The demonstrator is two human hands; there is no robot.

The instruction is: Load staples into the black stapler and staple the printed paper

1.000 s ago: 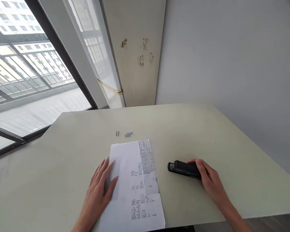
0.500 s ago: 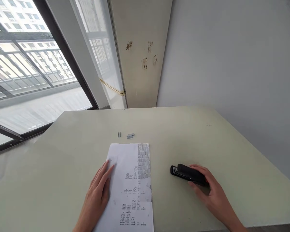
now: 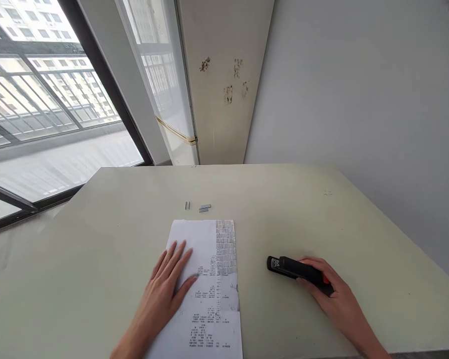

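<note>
Printed sheets of paper [image 3: 205,239] lie on the table, with dense print down their right side. My left hand [image 3: 164,289] rests flat on the left part of the paper, fingers spread. To the right of the paper, my right hand [image 3: 327,286] is wrapped around the rear of a black stapler [image 3: 297,268], thumb on the near side and fingers on the far side. The stapler's front points left, towards the paper, and a bit of red shows near its back. Beyond the paper's top edge lie several small strips of staples [image 3: 205,208].
The pale table [image 3: 277,199] extends to a grey wall [image 3: 359,89] on the right. A large window [image 3: 52,99] stands at the left, and a cream panel [image 3: 220,129] with brown stains rises behind the table.
My left hand has slid right, further onto the paper, and its fingers have spread. My right hand still holds the stapler, whose top now sits lower at the front. The view has shifted slightly.
</note>
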